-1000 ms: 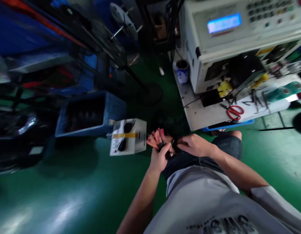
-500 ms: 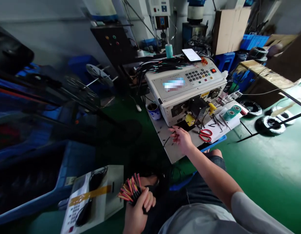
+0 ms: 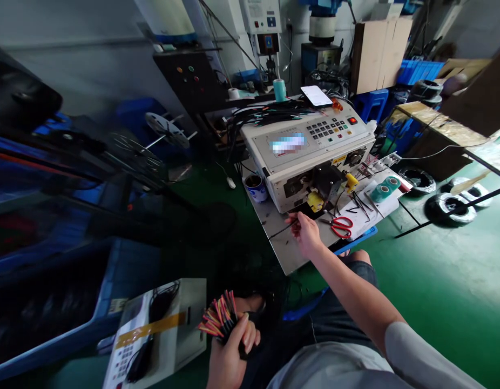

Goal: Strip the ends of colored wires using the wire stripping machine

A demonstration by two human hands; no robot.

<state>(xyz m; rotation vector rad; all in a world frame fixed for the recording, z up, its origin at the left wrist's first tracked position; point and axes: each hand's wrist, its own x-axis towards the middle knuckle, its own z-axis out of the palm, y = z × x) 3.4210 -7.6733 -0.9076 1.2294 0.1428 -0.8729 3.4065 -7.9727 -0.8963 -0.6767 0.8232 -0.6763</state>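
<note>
My left hand (image 3: 236, 346) is wrapped round a bundle of black cables (image 3: 221, 319) with red and yellow wire ends fanning out at the top. Over the front of the metal bench top (image 3: 288, 256), my right hand (image 3: 304, 231) pinches a thin black cable (image 3: 279, 232), whose free end points left past the bench edge. Just behind that hand stands a white machine (image 3: 315, 146) with a keypad and a lit, blurred display. Its yellow part (image 3: 315, 201) is close to my fingertips. Red-handled scissors (image 3: 341, 227) lie to the right of the hand.
A blue-patterned cup (image 3: 256, 189) stands left of the machine, green tape rolls (image 3: 384, 189) to its right. Black cables (image 3: 270, 112) and a phone (image 3: 317, 96) rest on top. At lower left are a grey box (image 3: 189, 308) and a blue crate (image 3: 112, 275); wire coils (image 3: 450, 208) lie right.
My right hand's fingers have closed on the black cable, which now stretches out straighter to the left. My left hand keeps its hold on the bundle, and the view has shifted slightly.
</note>
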